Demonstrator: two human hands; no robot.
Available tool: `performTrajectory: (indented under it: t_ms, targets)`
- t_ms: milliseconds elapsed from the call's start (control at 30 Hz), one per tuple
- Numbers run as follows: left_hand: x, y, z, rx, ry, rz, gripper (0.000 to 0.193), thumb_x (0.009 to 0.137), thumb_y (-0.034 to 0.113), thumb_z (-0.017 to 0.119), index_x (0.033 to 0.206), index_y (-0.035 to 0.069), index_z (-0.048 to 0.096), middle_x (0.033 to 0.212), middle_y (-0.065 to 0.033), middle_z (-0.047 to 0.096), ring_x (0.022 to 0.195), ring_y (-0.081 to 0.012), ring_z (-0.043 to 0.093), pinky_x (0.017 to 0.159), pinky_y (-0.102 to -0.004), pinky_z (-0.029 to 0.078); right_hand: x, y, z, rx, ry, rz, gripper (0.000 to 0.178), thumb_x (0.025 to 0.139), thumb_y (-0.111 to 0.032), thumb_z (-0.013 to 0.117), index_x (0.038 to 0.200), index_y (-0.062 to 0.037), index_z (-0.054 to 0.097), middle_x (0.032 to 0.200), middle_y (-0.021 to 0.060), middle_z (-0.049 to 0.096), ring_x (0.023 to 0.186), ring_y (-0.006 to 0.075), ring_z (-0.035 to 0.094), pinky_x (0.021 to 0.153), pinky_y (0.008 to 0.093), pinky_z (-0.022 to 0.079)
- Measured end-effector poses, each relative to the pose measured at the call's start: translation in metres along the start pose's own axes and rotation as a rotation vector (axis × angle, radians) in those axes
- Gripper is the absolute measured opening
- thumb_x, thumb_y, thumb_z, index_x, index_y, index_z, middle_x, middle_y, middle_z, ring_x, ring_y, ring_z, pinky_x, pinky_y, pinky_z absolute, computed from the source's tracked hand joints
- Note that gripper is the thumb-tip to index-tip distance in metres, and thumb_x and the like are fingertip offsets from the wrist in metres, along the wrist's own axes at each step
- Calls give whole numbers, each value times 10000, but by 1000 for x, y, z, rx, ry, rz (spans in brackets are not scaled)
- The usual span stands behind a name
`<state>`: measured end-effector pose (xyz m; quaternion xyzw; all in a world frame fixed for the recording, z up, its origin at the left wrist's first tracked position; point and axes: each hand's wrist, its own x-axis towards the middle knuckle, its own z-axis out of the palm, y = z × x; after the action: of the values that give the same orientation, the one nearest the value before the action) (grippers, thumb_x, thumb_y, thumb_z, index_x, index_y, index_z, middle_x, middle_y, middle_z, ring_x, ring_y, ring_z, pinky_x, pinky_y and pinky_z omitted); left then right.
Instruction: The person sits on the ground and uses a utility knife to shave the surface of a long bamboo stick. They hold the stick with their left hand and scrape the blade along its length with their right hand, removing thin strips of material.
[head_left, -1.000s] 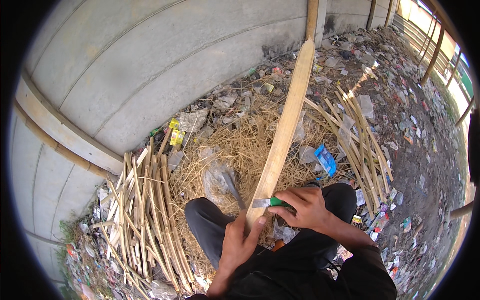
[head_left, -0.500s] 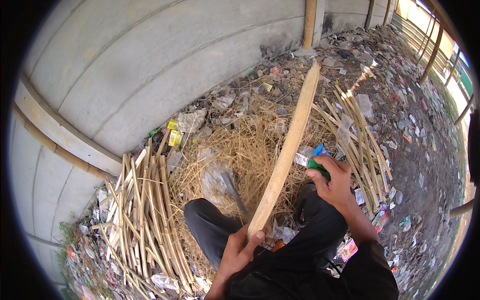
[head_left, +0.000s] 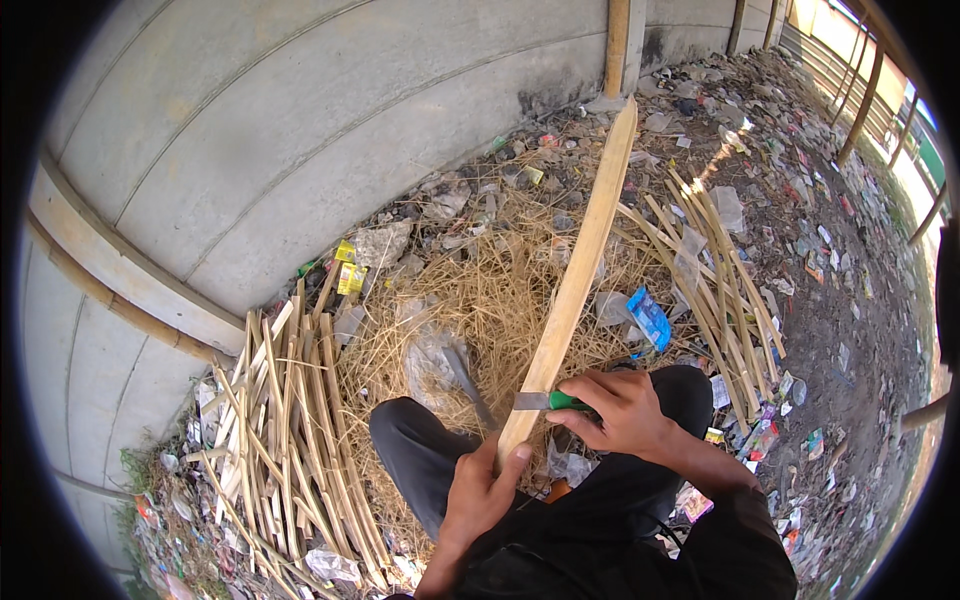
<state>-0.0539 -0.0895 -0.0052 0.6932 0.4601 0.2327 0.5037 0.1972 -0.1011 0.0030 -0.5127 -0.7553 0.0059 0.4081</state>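
A long, flat strip of split bamboo slants up and away from my lap, its far end pointed. My left hand is closed around its near end. In my right hand is a knife with a green handle, gripped between thumb and fingers. Its short metal blade lies across the bamboo, a little above my left hand. Part of the handle is hidden by my fingers. Beneath the strip, a heap of thin dry shavings covers the ground between my knees and the wall.
Split bamboo strips are piled on my left; a smaller pile of strips lies to the right. A grey concrete wall runs along the back left. Litter covers the ground, including a blue wrapper and clear plastic.
My right hand has brought the knife left and down toward me, from beside the bamboo onto its near part. The blue wrapper is now uncovered. My left hand keeps its hold.
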Motion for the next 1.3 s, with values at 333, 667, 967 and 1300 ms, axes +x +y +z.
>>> performTrajectory:
  t_ms: [333,667,967,1300]
  targets:
    - [-6,15,-3,132,30,-65,481,1112,389,654,1303,-50,707,710,-241,704,706,-421,761,663,-464,559,15,3,-16,-14,-3,88,282,922,-313,884,1031,-92,749,842,39,768,635,229,733,541,345,540]
    - [-21,9,-4,117,-25,-136,451,1119,379,634,1191,-57,721,687,-232,655,634,-407,695,658,-473,524,23,42,-35,-116,188,137,250,954,-283,861,1053,-80,756,922,78,810,680,265,768,566,360,569]
    - [-52,-14,-11,159,-114,-171,457,1108,397,649,1137,-53,718,675,-245,640,664,-447,703,646,-488,521,43,99,-73,-148,230,421,231,1037,-262,776,1052,-32,754,754,102,733,577,193,635,555,350,465]
    - [-35,-16,-12,173,13,-104,467,1067,410,725,1035,-55,710,629,-236,630,610,-432,708,598,-474,519,32,74,-43,472,63,553,299,1080,-268,723,1223,-5,726,782,38,727,722,97,668,677,304,493]
